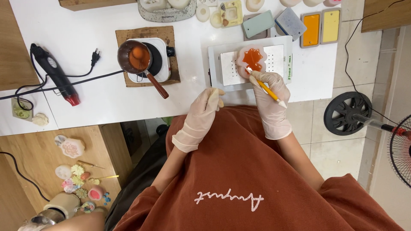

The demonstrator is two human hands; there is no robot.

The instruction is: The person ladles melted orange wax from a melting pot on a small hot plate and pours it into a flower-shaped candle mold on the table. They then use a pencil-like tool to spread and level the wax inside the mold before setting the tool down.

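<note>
Head view: the right hand [270,92], in a pale disposable glove, pinches a yellow pencil-like tool [267,90] between thumb and fingers. The tool's tip rests at the near left rim of a translucent silicone mould [251,60] filled with orange liquid in a leaf shape. The mould sits in the middle of a white perforated metal plate [274,62], with bare plate on both sides of it. The plate lies close to the near edge of the white table [85,34].

The left hand [206,110], also gloved, holds nothing. Its fingers are loosely curled and rest at the table's near edge, just left of the plate and well apart from the mould.

Left of the plate, across an open stretch of table, a small brown saucepan [136,57] of orange liquid stands on a white hotplate [162,64], its handle pointing toward the person. Further left lies a black heat gun [55,73] with its cord trailing across the table. Along the far edge sit more moulds, among them orange and yellow rectangular ones [321,26]. A fan [400,145] stands on the floor to the right.
</note>
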